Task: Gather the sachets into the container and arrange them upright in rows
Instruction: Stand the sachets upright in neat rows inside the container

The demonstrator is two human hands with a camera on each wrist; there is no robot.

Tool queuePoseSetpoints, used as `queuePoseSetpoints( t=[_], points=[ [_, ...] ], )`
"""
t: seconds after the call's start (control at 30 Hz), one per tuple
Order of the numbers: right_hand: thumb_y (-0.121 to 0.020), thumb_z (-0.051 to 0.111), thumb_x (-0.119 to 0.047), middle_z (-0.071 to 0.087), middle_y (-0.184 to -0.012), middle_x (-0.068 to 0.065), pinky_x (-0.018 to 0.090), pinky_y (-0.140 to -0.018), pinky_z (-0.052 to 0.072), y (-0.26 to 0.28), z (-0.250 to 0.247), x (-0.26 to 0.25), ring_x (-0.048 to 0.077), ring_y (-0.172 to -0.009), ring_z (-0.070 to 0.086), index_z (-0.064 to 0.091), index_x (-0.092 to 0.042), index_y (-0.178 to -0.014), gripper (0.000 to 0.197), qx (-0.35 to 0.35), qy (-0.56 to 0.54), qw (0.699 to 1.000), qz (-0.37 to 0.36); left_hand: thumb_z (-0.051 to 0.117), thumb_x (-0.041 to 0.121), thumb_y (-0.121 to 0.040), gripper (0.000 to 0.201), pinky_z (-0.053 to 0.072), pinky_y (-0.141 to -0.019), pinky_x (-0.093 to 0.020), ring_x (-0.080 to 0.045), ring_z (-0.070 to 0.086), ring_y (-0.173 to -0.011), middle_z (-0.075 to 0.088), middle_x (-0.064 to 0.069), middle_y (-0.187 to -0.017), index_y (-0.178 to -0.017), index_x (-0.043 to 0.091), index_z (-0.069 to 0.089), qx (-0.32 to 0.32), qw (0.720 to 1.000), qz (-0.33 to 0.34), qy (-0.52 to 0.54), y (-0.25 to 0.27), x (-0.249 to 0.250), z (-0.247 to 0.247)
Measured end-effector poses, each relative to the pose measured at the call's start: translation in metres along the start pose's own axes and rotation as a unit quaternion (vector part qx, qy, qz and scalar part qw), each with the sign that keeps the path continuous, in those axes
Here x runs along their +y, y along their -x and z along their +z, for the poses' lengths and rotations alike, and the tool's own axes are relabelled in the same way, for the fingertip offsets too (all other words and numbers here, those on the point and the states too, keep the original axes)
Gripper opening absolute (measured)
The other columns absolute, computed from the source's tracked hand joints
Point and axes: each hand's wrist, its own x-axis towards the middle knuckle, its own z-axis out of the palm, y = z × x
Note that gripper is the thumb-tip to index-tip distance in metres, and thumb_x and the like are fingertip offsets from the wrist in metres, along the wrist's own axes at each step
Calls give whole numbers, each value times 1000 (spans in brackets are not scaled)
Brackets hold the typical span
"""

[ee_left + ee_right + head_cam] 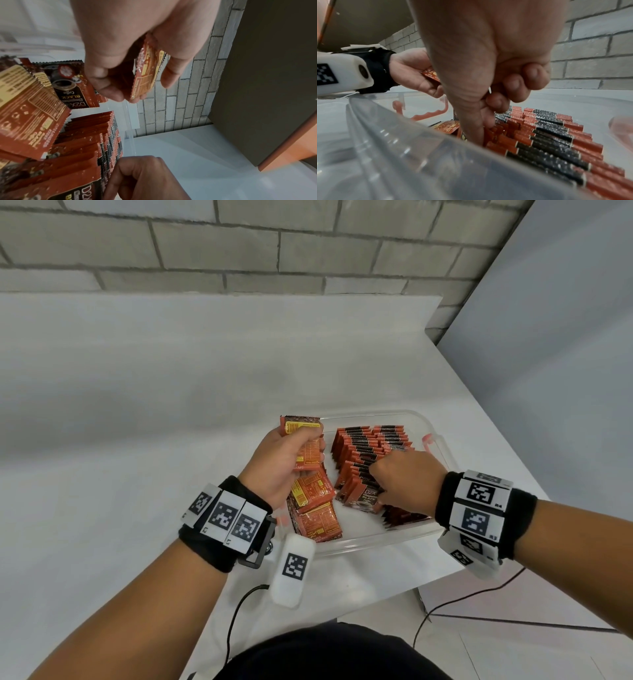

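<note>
A clear plastic container (373,542) stands on the white table. Its right part holds rows of upright red-and-black sachets (363,446) (556,142). Several loose sachets (315,515) (29,119) lie flat in its left part. My left hand (281,463) (120,54) hovers over the container's left end and grips a small stack of sachets (301,428) (145,75). My right hand (400,477) (488,81) is down in the rows near the front. Its thumb and forefinger pinch into the upright sachets, and its other fingers are curled. A front-facing sachet (363,501) leans just left of it.
Orange clip handles (428,440) (428,115) sit on the container's short ends. The table's near edge runs just behind the container, with cables (445,607) hanging below it. A brick wall (239,244) is at the back and a grey panel (565,371) at the right.
</note>
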Motion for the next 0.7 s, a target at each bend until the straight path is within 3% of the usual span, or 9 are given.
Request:
queuePoseSetpoints(
  t=[0.2,0.3,0.43,0.57,0.63,0.7],
  points=[
    [-88,59,-26,33,-63,-8,23,-49,30,2,2,0,20,-68,48,25,-23,-62,43,6,-15,1000,-2,57,18,-93,6,49,-66,-27,-10,62,-68,66,0,-76,-95,15,60,1,1000,0,4,0,-1,-1],
    [-88,60,-30,33,-64,-9,24,-53,34,4,0,-1,18,-70,48,35,-21,-71,32,5,-36,999,-2,56,18,-93,6,49,-66,-27,-11,62,-69,65,0,-76,-94,15,61,1,1000,1,3,0,-2,-1],
    [-87,61,-33,34,-65,-10,21,-48,27,6,-1,1,18,-70,47,36,-21,-75,30,17,-56,998,-4,54,17,-94,6,48,-67,-28,-11,61,-70,65,0,-77,-92,15,60,3,1000,-1,-5,0,-2,0],
    [-86,63,-37,46,-70,-6,23,-50,31,10,-10,5,17,-70,50,44,-19,-84,26,32,-97,995,5,46,10,-95,10,50,-68,-31,-17,63,-75,67,-7,-85,-101,11,54,8,1000,-10,7,-1,-2,0],
    [-85,64,-41,54,-75,-6,25,-55,37,13,-18,11,15,-71,53,51,-21,-88,24,70,-179,981,17,44,7,-95,16,53,-73,-36,-23,65,-80,66,-13,-93,-108,10,51,-6,999,-23,24,1,-1,1],
    [-85,65,-41,59,-80,-7,21,-61,42,17,-30,14,7,-71,56,58,-24,-98,22,133,-330,934,22,48,2,-94,18,57,-76,-40,-26,68,-84,67,-15,-98,-109,11,53,-41,999,-28,21,4,1,4]
  ],
)
